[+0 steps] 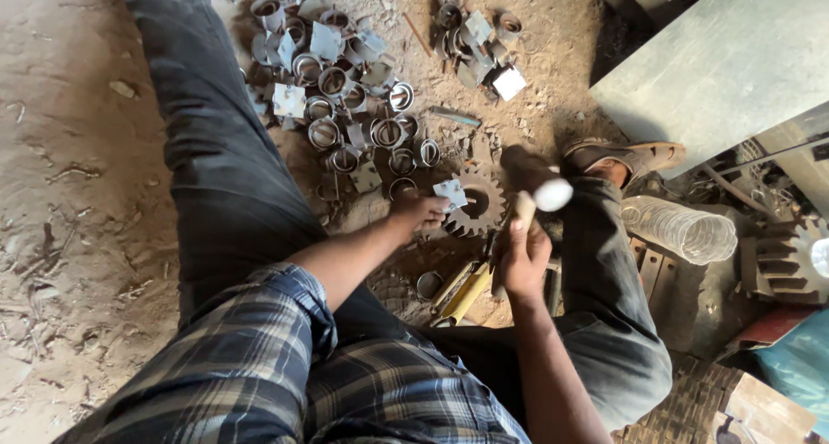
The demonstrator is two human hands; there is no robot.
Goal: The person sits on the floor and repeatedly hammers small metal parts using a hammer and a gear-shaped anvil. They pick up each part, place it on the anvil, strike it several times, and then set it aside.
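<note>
left hand (420, 209): holds square plate (451, 192) on gear (477, 204) | right hand (522, 258): grips hammer (535, 193)

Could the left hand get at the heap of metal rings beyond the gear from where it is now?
Probably yes. The left hand holds a small metal plate on the gear, and the heap of metal rings lies just beyond on open dirt floor, nothing between; the plate occupies its fingers.

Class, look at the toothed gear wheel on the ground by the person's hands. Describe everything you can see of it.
The gear wheel is a dark, rusty-looking metal disc with blocky teeth around its rim and a round hole through its middle. It lies flat on the sandy ground between the person's legs. A small square metal plate rests on its left edge, held there by the left hand. The right hand grips a hammer just right of it.
</note>
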